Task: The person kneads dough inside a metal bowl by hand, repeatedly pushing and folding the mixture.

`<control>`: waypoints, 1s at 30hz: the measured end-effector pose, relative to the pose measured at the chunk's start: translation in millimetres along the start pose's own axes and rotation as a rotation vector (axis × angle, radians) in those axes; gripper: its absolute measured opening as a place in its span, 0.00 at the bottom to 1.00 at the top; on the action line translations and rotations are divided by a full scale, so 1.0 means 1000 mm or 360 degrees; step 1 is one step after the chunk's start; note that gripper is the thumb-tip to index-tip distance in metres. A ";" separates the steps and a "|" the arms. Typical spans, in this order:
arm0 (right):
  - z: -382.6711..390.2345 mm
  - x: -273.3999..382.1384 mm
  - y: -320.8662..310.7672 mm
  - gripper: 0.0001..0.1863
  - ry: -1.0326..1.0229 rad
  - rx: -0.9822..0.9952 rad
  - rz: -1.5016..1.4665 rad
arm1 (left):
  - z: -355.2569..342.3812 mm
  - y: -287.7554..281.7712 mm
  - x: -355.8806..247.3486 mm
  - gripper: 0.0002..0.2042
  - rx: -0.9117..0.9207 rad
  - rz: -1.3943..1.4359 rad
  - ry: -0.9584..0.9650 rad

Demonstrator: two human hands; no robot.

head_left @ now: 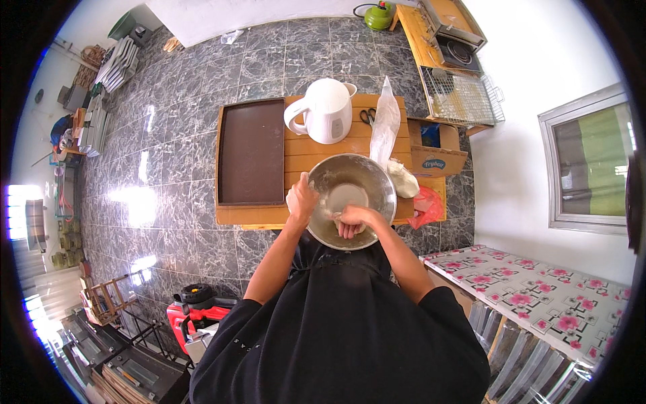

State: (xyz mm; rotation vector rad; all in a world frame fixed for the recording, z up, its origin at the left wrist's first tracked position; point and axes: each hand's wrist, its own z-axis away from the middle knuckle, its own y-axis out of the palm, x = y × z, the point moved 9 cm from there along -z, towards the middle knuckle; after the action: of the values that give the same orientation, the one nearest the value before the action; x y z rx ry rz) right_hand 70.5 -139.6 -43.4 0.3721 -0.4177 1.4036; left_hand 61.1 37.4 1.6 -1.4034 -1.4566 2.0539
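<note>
A wide, shiny metal mixing bowl (pixel 386 185) sits at the near edge of the low wooden table, close against my body. My left hand (pixel 302 199) is closed round its left rim. Down inside the bowl is my right hand (pixel 354 221), fingers curled in a fist; whitish smears show by its thumb, and what it holds, if anything, is hidden. Pale residue coats the bowl's inner wall. Beyond the bowl stands a white electric kettle (pixel 328 111). A tall clear plastic bag of white powder (pixel 385 128) and a whitish bundle (pixel 402 180) lie to the bowl's right.
On the table's left lies a dark brown baking tray (pixel 252 155). Black scissors (pixel 367 116) rest between kettle and bag. A red plastic bag (pixel 426 205) and a cardboard box (pixel 439 160) are at the right. A flower-patterned counter (pixel 531 289) runs along my right side; a red machine (pixel 195 316) stands at lower left.
</note>
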 end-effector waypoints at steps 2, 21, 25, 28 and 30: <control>-0.005 -0.002 0.011 0.42 0.0089 0.0145 0.0035 | -0.001 0.000 -0.005 0.19 -0.0008 0.0011 0.0011; -0.032 0.029 -0.010 0.33 -0.0523 -0.1606 0.0778 | -0.004 -0.009 -0.025 0.12 0.0059 0.0029 0.0023; -0.021 0.037 -0.012 0.30 -0.0826 -0.1860 0.0858 | -0.004 -0.009 -0.023 0.11 0.0012 0.0067 0.0046; -0.014 0.041 -0.016 0.27 -0.1007 -0.1907 0.0769 | -0.003 -0.008 -0.023 0.11 0.0022 0.0089 0.0060; -0.013 0.050 -0.015 0.27 -0.1121 -0.1899 0.0751 | -0.004 -0.006 -0.015 0.10 0.0020 0.0082 0.0030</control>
State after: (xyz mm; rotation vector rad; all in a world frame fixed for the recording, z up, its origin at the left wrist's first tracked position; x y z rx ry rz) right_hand 92.1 -92.3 -30.6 -0.2662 -1.8877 1.1779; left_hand 70.7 32.4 14.8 -1.4664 -1.4121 2.0708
